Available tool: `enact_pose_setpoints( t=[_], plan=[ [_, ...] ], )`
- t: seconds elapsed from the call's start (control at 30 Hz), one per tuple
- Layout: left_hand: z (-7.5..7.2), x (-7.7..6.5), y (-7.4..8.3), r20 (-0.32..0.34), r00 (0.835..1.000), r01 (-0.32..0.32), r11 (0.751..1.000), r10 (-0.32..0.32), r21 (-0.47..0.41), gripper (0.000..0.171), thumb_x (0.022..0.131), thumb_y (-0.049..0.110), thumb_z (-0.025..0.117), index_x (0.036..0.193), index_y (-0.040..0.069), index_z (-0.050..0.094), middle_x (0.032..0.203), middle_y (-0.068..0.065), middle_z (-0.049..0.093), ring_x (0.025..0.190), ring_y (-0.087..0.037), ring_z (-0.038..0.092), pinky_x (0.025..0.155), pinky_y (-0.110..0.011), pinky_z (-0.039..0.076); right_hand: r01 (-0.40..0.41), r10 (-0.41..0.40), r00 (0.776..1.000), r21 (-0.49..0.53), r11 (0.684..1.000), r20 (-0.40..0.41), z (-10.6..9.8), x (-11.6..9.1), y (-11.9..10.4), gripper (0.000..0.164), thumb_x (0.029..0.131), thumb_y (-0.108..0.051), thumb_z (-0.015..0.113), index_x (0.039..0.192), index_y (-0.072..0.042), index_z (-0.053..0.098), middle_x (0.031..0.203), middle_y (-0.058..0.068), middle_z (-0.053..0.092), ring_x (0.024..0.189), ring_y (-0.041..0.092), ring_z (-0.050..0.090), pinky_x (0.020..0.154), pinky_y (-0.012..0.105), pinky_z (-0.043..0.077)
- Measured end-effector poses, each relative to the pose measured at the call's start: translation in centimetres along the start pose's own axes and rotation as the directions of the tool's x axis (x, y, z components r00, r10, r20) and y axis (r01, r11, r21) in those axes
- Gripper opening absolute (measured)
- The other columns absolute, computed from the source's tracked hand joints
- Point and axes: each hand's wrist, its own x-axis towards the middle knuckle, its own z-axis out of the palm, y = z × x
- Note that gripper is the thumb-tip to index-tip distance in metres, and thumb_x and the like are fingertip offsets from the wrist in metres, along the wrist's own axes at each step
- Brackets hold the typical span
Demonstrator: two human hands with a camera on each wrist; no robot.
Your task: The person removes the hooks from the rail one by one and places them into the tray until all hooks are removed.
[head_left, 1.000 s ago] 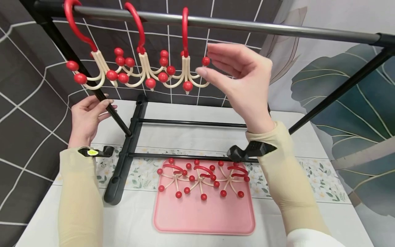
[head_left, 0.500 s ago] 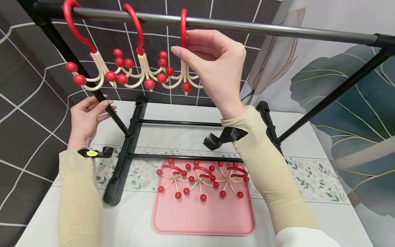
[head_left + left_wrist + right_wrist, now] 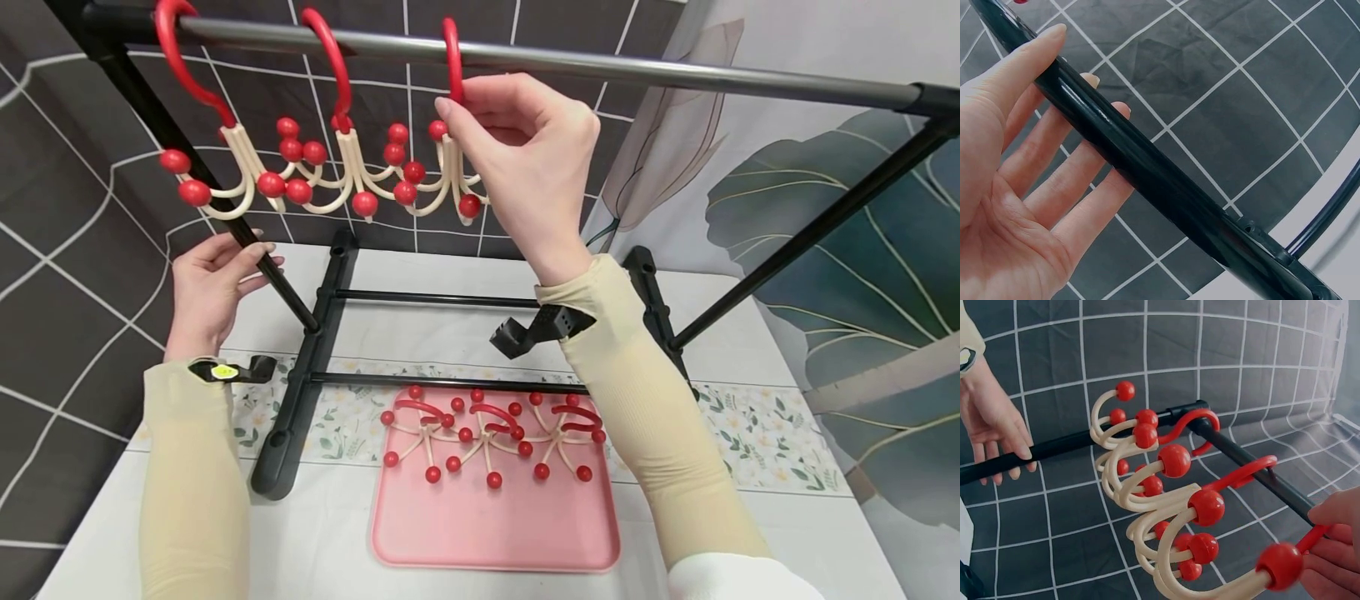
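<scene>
Three multi-arm hangers with red hooks, cream arms and red ball tips hang from the top bar (image 3: 675,77) of a black garment rack. My right hand (image 3: 536,162) pinches the red hook of the rightmost hanger (image 3: 452,167) just below the bar, between thumb and fingers. The middle hanger (image 3: 349,162) and the left hanger (image 3: 242,158) hang beside it. My left hand (image 3: 210,287) holds the rack's slanted left post (image 3: 1147,165), thumb on one side and fingers on the other. In the right wrist view, the held hanger's cream arms (image 3: 1244,584) are partly out of frame.
Below the rack, a pink tray (image 3: 495,533) holds three similar hangers (image 3: 487,433) along its far edge. Lower crossbars (image 3: 442,297) and feet (image 3: 281,450) of the rack stand on the white table. A grid-patterned dark cloth (image 3: 75,333) hangs behind.
My right hand has moved left and taken hold of the rightmost hanger's hook. That hanger has turned a little and its ball tips have shifted. The left hand has stayed on the post.
</scene>
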Motion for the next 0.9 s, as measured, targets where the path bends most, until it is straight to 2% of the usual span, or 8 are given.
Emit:
enact_pose_setpoints(
  t=[0.13, 0.37, 0.47, 0.7, 0.9],
  plan=[
    [0.0, 0.0, 0.0, -0.001, 1.000, -0.001, 1.000, 0.001, -0.004, 0.033, 0.089, 0.002, 0.078, 0.118, -0.009, 0.068, 0.098, -0.011, 0.075, 0.085, -0.020, 0.076, 0.075, -0.029, 0.060, 0.041, -0.042, 0.999, -0.012, 0.999, -0.018, -0.3, 0.0, 0.3, 0.015, 0.086, -0.005, 0.083, 0.096, 0.004, 0.077, 0.086, 0.006, 0.076, 0.076, 0.015, 0.072, 0.077, 0.032, 0.060],
    [0.0, 0.0, 0.0, 0.003, 1.000, -0.001, 1.000, 0.001, -0.005, 0.031, 0.089, 0.001, 0.078, 0.118, -0.008, 0.069, 0.098, -0.011, 0.075, 0.085, -0.020, 0.076, 0.076, -0.029, 0.060, 0.004, -0.003, 0.996, 0.017, 1.000, -0.086, -0.5, 0.1, 0.2, 0.009, 0.085, -0.004, 0.083, 0.089, 0.002, 0.077, 0.081, 0.006, 0.075, 0.071, 0.017, 0.071, 0.069, 0.028, 0.058],
    [0.0, 0.0, -0.1, 0.002, 1.000, -0.002, 1.000, 0.002, -0.008, 0.032, 0.089, 0.001, 0.078, 0.119, -0.009, 0.068, 0.098, -0.011, 0.075, 0.085, -0.020, 0.076, 0.076, -0.029, 0.060, 0.018, -0.015, 0.995, 0.026, 0.999, -0.101, -0.7, 0.1, 0.0, 0.007, 0.086, -0.003, 0.082, 0.088, 0.002, 0.077, 0.080, 0.006, 0.075, 0.071, 0.018, 0.071, 0.068, 0.027, 0.058],
    [0.1, -0.1, -0.1, 0.001, 1.000, 0.000, 1.000, 0.000, -0.009, 0.030, 0.089, 0.001, 0.078, 0.117, -0.007, 0.070, 0.098, -0.011, 0.075, 0.084, -0.020, 0.076, 0.075, -0.030, 0.060, 0.097, -0.092, 0.986, 0.027, 0.995, -0.139, -1.5, -0.1, -0.3, 0.006, 0.087, -0.003, 0.081, 0.087, 0.001, 0.076, 0.080, 0.008, 0.075, 0.070, 0.021, 0.071, 0.065, 0.025, 0.057],
    [0.1, 0.0, 0.0, 0.001, 1.000, 0.001, 1.000, -0.001, -0.017, 0.030, 0.089, 0.000, 0.078, 0.117, -0.007, 0.070, 0.098, -0.012, 0.075, 0.084, -0.021, 0.076, 0.075, -0.030, 0.060, 0.139, -0.130, 0.977, 0.039, 0.990, -0.167, -2.5, -0.1, -1.7, 0.005, 0.087, 0.000, 0.080, 0.087, 0.002, 0.076, 0.081, 0.010, 0.075, 0.070, 0.023, 0.071, 0.062, 0.024, 0.054]
  ],
)
